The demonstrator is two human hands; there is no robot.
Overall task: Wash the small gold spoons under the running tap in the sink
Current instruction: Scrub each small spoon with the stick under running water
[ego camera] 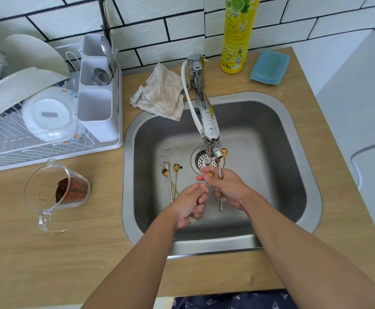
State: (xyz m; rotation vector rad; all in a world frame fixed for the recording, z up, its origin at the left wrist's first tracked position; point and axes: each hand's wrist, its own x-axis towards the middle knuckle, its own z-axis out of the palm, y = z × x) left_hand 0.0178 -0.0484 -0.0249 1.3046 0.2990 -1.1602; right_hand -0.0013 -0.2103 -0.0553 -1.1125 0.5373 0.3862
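Both hands are over the steel sink (293, 139), under the chrome tap (209, 121). My left hand (191, 204) grips the handle of a small gold spoon (210, 174), whose bowl sits between the fingertips of my right hand (226, 188). My right hand also holds two more spoons upright: one gold bowl (224, 151) shows beside the spout, and a handle hangs below the palm. Several other small spoons (171, 175), gold and silver, lie on the sink floor to the left of the drain (201, 159). The water stream is hard to make out.
A white dish rack (48, 139) with bowls and a cutlery holder stands left of the sink. A tipped measuring jug (55, 192) with brown grounds lies on the wooden counter. A crumpled cloth (162, 92), a yellow soap bottle (237, 34) and a blue sponge (270, 66) sit behind the sink.
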